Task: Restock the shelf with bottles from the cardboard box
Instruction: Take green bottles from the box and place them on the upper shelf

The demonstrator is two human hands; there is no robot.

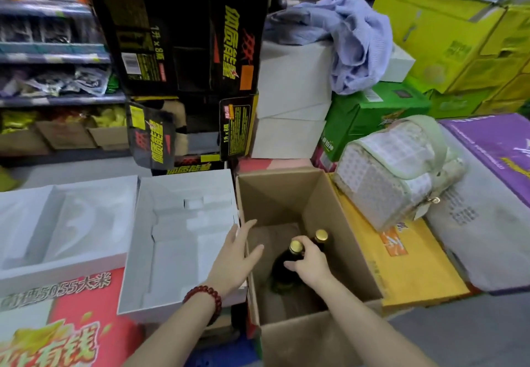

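An open brown cardboard box (289, 194) stands on the floor in front of me. Two dark bottles with gold caps stand inside it. My right hand (311, 263) reaches into the box and grips the neck of the nearer bottle (284, 269) just under its cap. The second bottle (321, 237) stands right behind it, untouched. My left hand (233, 257), with a red bead bracelet on the wrist, hovers over the box's left wall with fingers spread, holding nothing. Store shelves (54, 56) with packaged goods show at the far left.
Two open white foam-lined boxes (177, 240) lie left of the cardboard box on a red carton. Black drink cartons (183, 39) are stacked behind. White boxes with a blue cloth (350, 36), green and yellow cartons, and a checked bag (395, 171) crowd the right side.
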